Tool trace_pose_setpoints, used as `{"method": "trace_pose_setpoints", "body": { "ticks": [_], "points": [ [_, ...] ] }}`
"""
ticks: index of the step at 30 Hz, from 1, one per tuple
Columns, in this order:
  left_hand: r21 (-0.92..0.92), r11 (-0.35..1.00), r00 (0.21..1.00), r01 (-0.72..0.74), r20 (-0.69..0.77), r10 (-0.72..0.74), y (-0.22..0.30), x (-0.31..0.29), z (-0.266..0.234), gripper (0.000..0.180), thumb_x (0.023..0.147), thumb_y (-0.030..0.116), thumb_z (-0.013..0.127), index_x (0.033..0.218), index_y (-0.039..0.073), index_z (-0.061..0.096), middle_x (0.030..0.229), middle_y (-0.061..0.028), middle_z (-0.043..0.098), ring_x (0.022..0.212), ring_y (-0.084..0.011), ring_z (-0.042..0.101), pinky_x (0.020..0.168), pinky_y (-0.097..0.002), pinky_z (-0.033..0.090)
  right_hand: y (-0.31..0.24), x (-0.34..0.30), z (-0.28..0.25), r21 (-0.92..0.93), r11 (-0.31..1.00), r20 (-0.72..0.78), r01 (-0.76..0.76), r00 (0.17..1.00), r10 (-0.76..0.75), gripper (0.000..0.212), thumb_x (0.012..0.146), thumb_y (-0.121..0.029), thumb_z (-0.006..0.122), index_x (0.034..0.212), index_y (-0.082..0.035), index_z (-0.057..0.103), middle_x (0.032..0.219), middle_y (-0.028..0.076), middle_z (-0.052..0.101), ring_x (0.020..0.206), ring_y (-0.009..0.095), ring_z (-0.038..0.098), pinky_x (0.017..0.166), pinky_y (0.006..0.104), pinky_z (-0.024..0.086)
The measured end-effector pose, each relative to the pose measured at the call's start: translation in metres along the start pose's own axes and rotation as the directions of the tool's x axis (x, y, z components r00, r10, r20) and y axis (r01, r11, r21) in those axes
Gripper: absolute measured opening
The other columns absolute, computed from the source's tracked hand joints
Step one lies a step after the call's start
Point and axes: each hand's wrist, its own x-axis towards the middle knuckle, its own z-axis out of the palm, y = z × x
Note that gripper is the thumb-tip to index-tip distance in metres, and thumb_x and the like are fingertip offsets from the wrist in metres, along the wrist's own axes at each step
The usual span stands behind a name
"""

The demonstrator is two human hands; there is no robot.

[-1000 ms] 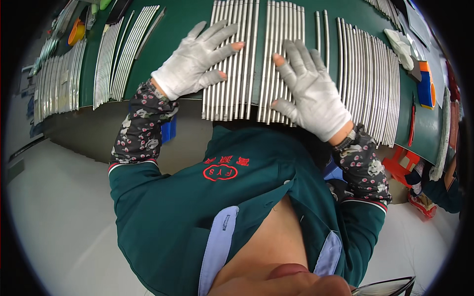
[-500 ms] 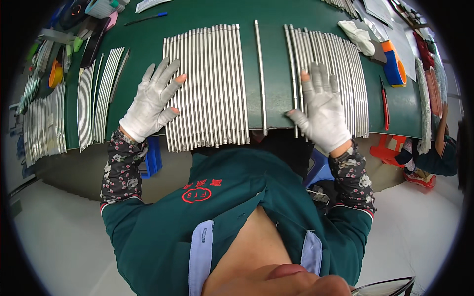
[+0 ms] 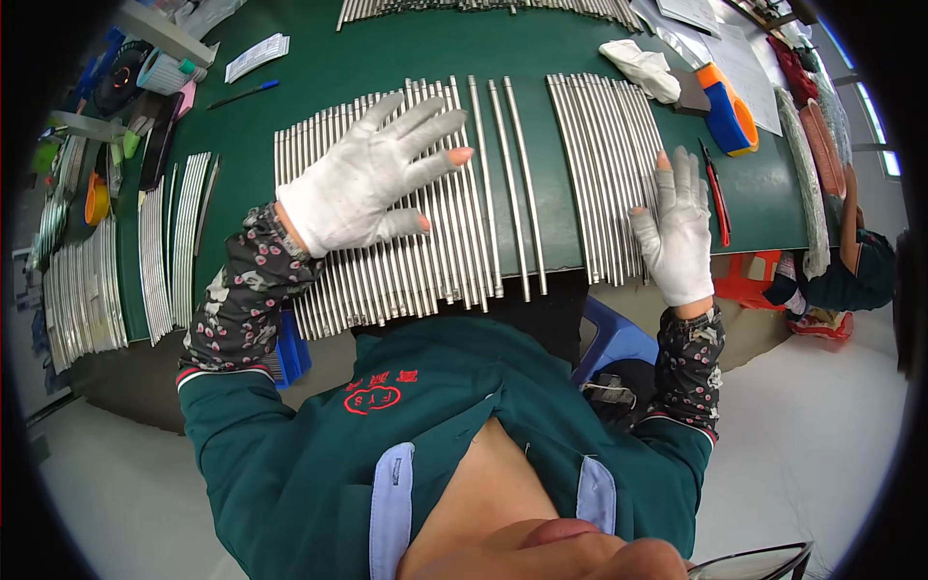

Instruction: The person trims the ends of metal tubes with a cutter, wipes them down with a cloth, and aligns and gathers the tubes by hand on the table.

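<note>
My left hand [image 3: 372, 179], in a white glove with two bare fingertips, lies spread over a wide row of thin silvery metal rods [image 3: 338, 280]. Its fingers are apart and grip nothing. A second row of rods [image 3: 604, 174] lies to the right. At that row's right edge rests my right hand [image 3: 677, 227], gloved alike, fingers stretched out and thumb by the outermost rods. Between the two rows a couple of loose rods [image 3: 517, 184] lie side by side on the green table. The left hand hides part of the rods under it.
Smaller bundles of rods [image 3: 153, 261] lie at the left. A blue pen [image 3: 244, 94] and white slips [image 3: 257, 58] are farther back. On the right are red-handled pliers [image 3: 716, 198], an orange-blue tape roll [image 3: 730, 111] and a white cloth [image 3: 641, 70]. More rods [image 3: 483, 8] lie at the far edge.
My left hand has moved right, from the left row's edge onto its rods. My right hand has shifted to the right row's outer edge. More loose rods now stand apart between the rows.
</note>
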Motion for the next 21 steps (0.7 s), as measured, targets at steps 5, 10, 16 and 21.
{"method": "trace_pose_setpoints", "body": {
  "ticks": [5, 10, 16, 21],
  "points": [
    [-0.027, 0.994, 0.994, -0.106, -0.005, 0.106, -0.003, 0.06, 0.012, 0.08, 0.096, 0.068, 0.033, 0.145, 0.006, 0.043, 0.153, -0.0256, 0.034, 0.141, -0.0449, 0.033, 0.118, -0.0578, 0.02, -0.031, 0.002, 0.01, 0.192, 0.98, 0.176, 0.04, 0.981, -0.075, 0.088, 0.088, -0.052, 0.061, 0.149, 0.005, 0.033, 0.151, 0.035, 0.031, 0.143, 0.046, 0.029, 0.119, 0.052, 0.021],
    [-0.087, 0.984, 0.985, -0.156, -0.092, 0.148, -0.001, 0.106, 0.035, 0.077, 0.093, 0.064, 0.043, 0.145, 0.007, 0.044, 0.152, -0.0258, 0.035, 0.14, -0.0449, 0.035, 0.117, -0.0574, 0.022, -0.053, 0.0, 0.006, 0.329, 0.918, 0.085, 0.222, 0.961, -0.263, 0.088, 0.085, -0.05, 0.064, 0.15, 0.001, 0.034, 0.148, 0.038, 0.031, 0.14, 0.051, 0.029, 0.118, 0.0539, 0.023],
    [-0.015, 0.984, 0.984, -0.18, 0.001, 0.18, 0.013, 0.123, 0.055, 0.078, 0.093, 0.071, 0.035, 0.149, 0.018, 0.041, 0.159, -0.0222, 0.026, 0.145, -0.0455, 0.026, 0.118, -0.0637, 0.01, 0.017, -0.012, 0.003, 0.141, 0.987, -0.03, -0.078, 0.996, 0.083, 0.065, 0.094, -0.038, 0.06, 0.146, -0.002, 0.043, 0.15, 0.028, 0.038, 0.14, 0.045, 0.035, 0.117, 0.0548, 0.024],
    [0.023, 0.989, 0.985, -0.146, 0.092, 0.143, 0.014, 0.111, 0.041, 0.085, 0.093, 0.072, 0.031, 0.147, 0.007, 0.041, 0.156, -0.0234, 0.031, 0.146, -0.044, 0.026, 0.118, -0.0608, 0.015, 0.05, -0.025, 0.025, 0.104, 0.981, -0.024, -0.165, 0.985, 0.168, 0.061, 0.094, -0.038, 0.061, 0.143, -0.004, 0.047, 0.146, 0.025, 0.045, 0.137, 0.045, 0.038, 0.115, 0.0531, 0.03]
  ]
}}
